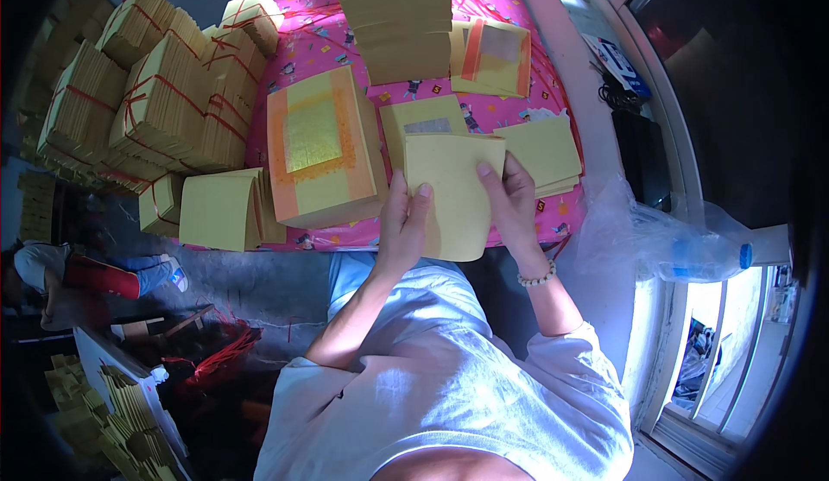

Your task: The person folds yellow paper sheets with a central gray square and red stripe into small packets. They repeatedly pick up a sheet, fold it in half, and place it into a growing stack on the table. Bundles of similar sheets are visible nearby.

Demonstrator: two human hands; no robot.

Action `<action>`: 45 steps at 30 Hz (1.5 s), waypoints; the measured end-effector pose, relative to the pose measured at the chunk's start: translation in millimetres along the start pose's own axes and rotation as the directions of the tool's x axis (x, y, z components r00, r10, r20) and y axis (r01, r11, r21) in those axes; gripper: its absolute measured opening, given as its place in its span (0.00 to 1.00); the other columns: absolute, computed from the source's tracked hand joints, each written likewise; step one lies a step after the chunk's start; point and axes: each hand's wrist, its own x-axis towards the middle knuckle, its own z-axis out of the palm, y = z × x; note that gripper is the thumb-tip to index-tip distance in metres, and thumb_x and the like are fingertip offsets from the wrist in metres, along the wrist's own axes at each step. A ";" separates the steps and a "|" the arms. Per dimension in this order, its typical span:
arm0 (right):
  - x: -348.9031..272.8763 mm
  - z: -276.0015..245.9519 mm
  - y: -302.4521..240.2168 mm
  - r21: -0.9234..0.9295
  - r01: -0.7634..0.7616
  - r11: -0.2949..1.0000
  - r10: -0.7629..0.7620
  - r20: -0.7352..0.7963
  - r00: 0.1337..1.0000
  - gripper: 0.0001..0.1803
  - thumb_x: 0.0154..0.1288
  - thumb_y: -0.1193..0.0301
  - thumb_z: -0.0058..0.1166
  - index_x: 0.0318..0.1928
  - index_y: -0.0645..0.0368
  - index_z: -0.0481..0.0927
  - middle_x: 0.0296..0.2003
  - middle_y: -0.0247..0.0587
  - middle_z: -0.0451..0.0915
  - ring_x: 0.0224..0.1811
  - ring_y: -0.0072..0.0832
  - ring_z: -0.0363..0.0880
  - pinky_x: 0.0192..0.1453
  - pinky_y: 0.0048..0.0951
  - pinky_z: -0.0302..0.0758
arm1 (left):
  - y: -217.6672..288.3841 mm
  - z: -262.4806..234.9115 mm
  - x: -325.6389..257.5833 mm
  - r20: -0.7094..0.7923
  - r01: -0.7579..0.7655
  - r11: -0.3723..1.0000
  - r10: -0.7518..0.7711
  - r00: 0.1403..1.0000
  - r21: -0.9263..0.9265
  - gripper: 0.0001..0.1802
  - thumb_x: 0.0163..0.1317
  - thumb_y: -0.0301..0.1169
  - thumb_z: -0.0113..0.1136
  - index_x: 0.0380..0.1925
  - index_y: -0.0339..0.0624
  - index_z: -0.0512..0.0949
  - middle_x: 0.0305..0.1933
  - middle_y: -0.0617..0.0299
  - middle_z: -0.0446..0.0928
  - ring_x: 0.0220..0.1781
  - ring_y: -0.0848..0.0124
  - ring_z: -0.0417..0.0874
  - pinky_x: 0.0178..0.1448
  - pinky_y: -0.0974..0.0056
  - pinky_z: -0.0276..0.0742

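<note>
Both of my hands hold one plain yellow paper sheet [449,192] upright over the near edge of a table with a pink patterned cloth [315,45]. My left hand [404,222] grips its left edge and my right hand [509,200] pinches its right edge, a bead bracelet on that wrist. Just left of the sheet stands a thick stack of yellow paper [324,148] topped with an orange border and a gold foil square. Behind the sheet lies a yellow sheet with a silver square [423,123]. A low pile of plain yellow sheets [544,148] sits to the right.
Several yellow paper bundles tied with red string [164,92] are piled at the left. A tall stack [401,19] stands at the far middle. A clear plastic bag [665,239] lies by the window at right. Another person [52,278] crouches on the floor at lower left.
</note>
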 end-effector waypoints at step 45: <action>-24.6 -48.5 9.7 -0.272 -0.431 0.860 0.496 0.248 0.832 0.17 0.65 0.62 0.57 0.45 0.62 0.82 0.32 0.37 0.84 0.32 0.19 0.82 0.34 0.21 0.82 | -6.9 -3.9 28.6 0.026 0.019 0.999 -0.018 0.999 -0.032 0.11 0.69 0.27 0.46 0.49 0.36 0.67 0.45 0.62 0.74 0.47 0.79 0.72 0.52 0.71 0.67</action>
